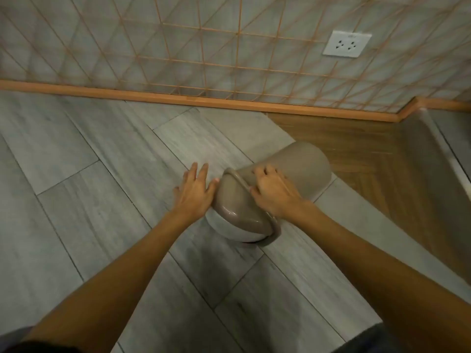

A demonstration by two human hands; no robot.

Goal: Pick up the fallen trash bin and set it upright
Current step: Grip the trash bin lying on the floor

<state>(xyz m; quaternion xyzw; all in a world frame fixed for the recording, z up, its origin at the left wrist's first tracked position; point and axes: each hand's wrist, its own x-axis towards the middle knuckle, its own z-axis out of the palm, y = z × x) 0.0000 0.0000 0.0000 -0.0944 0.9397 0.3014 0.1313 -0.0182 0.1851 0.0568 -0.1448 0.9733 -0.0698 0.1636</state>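
Observation:
A taupe plastic trash bin lies on its side on the grey floor, its domed swing lid turned toward me and its base pointing toward the wall. My right hand rests on top of the bin just behind the lid's rim, fingers curled over the body. My left hand is beside the lid on its left, fingers spread, with the thumb touching the lid's edge.
Grey wood-look tiles cover the floor, with a brown wood patch at the right. An orange skirting board runs under the patterned wall. A white socket sits on the wall. A grey ledge stands at the far right.

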